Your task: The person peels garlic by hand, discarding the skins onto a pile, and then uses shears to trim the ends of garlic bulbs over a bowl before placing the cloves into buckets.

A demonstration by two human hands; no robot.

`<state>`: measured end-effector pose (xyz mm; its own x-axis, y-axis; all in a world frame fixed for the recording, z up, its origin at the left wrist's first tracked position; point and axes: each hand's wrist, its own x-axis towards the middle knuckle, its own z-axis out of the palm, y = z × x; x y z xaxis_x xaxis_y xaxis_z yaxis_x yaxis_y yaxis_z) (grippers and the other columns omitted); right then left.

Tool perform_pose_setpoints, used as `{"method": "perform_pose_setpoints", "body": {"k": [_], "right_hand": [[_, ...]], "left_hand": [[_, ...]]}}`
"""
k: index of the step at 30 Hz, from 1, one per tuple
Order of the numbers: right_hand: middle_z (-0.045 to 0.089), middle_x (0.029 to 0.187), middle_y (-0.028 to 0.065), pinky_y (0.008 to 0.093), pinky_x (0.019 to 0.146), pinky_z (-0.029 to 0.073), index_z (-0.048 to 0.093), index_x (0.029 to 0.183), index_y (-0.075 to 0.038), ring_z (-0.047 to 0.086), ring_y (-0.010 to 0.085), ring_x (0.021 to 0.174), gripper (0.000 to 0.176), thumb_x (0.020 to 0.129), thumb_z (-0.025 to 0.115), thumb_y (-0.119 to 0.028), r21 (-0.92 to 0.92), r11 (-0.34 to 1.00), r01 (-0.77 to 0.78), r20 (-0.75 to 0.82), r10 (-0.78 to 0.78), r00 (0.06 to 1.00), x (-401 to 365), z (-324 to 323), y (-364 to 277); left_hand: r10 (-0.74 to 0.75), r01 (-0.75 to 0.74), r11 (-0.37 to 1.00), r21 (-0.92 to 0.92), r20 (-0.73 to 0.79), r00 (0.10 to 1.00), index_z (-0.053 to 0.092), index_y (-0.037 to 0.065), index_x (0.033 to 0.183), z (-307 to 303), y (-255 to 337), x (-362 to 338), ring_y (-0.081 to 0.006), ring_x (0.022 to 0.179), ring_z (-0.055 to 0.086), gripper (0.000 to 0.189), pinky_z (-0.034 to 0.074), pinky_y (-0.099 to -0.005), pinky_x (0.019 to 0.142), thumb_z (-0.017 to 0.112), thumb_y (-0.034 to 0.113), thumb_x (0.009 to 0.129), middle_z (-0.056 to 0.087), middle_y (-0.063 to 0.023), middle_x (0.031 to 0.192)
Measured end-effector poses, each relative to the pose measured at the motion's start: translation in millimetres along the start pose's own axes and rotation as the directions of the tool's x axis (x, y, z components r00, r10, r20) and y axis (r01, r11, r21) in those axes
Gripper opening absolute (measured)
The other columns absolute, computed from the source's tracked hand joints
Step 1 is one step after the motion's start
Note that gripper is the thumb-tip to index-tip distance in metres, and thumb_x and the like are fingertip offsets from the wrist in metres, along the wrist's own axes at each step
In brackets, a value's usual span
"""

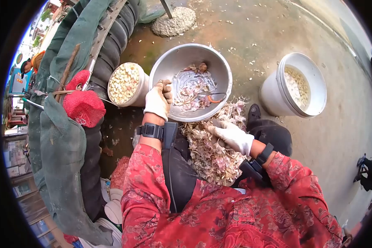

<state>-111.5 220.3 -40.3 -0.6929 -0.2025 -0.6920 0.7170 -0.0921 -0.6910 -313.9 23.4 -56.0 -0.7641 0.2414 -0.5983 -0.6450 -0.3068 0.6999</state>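
Observation:
My left hand [158, 99], in a white work glove with dirty fingertips, is at the left rim of a metal basin [224, 72]. Its fingers are curled closed; what they hold, if anything, is hidden. Inside the basin lie garlic skins [189, 84], a brownish lump [202, 67] like a garlic bulb, and a tool with an orange handle [215, 99]. My right hand [230, 134], gloved too, is over a big heap of garlic skins [213, 161] between my legs. Its fingers are bent together, and I cannot make out anything in them.
Left of the basin stands a bucket full of peeled garlic cloves [125, 82]. A white bucket [273, 93] with cloves in water is at the right. A row of tyres [111, 43] with green netting [60, 144] and a red mesh bag [84, 105] borders my left.

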Motion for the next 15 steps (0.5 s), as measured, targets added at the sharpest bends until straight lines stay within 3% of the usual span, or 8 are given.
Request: {"method": "perform_pose_setpoints", "body": {"k": [2,4,5,8,11,12,14,15], "right_hand": [[0.063,0.085,0.0057,0.0258,0.062,0.046,0.055,0.12,0.003,0.057,0.0112,0.071,0.056,0.089,0.061,-0.044,-0.091,0.996,-0.026,0.045,0.03,0.999,10.5,0.8,-9.7],[0.065,0.101,0.0127,0.0304,0.076,0.049,0.053,0.126,0.005,0.061,0.0177,0.087,0.063,0.088,0.062,-0.045,-0.213,0.976,-0.038,0.024,0.044,0.999,21.5,4.8,-6.1],[0.063,0.115,0.0198,0.0343,0.088,0.047,0.052,0.126,0.006,0.061,0.0255,0.103,0.066,0.087,0.062,-0.047,-0.201,0.976,-0.087,0.076,0.104,0.992,17.5,2.9,-8.9],[0.06,0.121,0.0251,0.036,0.095,0.045,0.048,0.131,0.005,0.059,0.0328,0.113,0.068,0.088,0.061,-0.046,-0.345,0.938,-0.029,0.136,0.081,0.987,22.0,4.8,1.8],[0.061,0.122,0.0215,0.0342,0.092,0.047,0.047,0.133,0.003,0.061,0.0285,0.109,0.063,0.09,0.06,-0.041,-0.316,0.947,-0.062,0.184,0.125,0.975,10.0,-0.3,-24.5],[0.063,0.121,0.0165,0.0303,0.089,0.047,0.05,0.131,0.001,0.062,0.0229,0.105,0.055,0.091,0.061,-0.035,-0.215,0.973,-0.078,0.198,0.122,0.973,5.8,-2.6,-34.9],[0.065,0.119,0.0106,0.0288,0.083,0.049,0.054,0.126,0.0,0.063,0.018,0.095,0.046,0.091,0.062,-0.03,-0.259,0.963,-0.074,0.187,0.125,0.974,11.7,-3.3,-33.2],[0.065,0.119,0.0106,0.0288,0.083,0.049,0.054,0.126,0.0,0.063,0.018,0.095,0.046,0.091,0.062,-0.03,-0.254,0.964,-0.082,0.182,0.131,0.974,13.3,-3.9,-30.9]], "left_hand": [[-0.058,0.046,0.988,0.147,0.073,0.996,0.057,0.005,0.098,11.0,-8.7,23.4,-0.0081,0.048,0.041,0.023,0.031,-0.0218,0.041,0.049,0.027,0.098,0.052,-0.0004,0.068],[0.039,-0.034,0.929,0.367,-0.006,0.999,0.057,0.005,0.1,40.9,-15.0,27.0,-0.0113,0.052,0.051,0.017,0.04,-0.0238,0.043,0.052,0.02,0.095,0.057,-0.0044,0.072],[0.062,-0.072,0.902,0.426,0.039,0.997,0.057,0.005,0.103,43.5,-21.7,39.1,-0.0115,0.057,0.053,0.016,0.044,-0.0238,0.047,0.053,0.018,0.095,0.058,-0.0049,0.077],[0.028,-0.059,0.832,0.552,0.065,0.997,0.055,0.003,0.113,55.6,-35.7,77.9,-0.0127,0.07,0.057,0.024,0.051,-0.0267,0.057,0.057,0.014,0.092,0.061,-0.0079,0.09],[0.287,-0.318,0.424,0.848,0.207,0.935,0.053,0.0,0.122,56.5,-65.3,130.0,-0.017,0.091,0.061,0.037,0.051,-0.0313,0.078,0.06,0.013,0.089,0.064,-0.0096,0.103],[0.276,-0.312,0.424,0.85,0.207,0.938,0.053,0.0,0.122,68.3,-63.5,126.3,-0.017,0.091,0.061,0.037,0.051,-0.0313,0.078,0.06,0.013,0.089,0.064,-0.0096,0.103],[0.317,-0.333,0.012,0.943,0.313,0.896,0.054,0.001,0.122,104.7,-52.8,107.0,-0.0204,0.095,0.062,0.041,0.05,-0.0309,0.082,0.064,0.01,0.084,0.063,-0.0116,0.104],[0.33,-0.269,-0.115,0.956,0.292,0.898,0.055,0.001,0.12,107.8,-59.6,115.9,-0.0254,0.095,0.063,0.042,0.051,-0.0328,0.082,0.066,0.009,0.08,0.062,-0.0147,0.103]]}}
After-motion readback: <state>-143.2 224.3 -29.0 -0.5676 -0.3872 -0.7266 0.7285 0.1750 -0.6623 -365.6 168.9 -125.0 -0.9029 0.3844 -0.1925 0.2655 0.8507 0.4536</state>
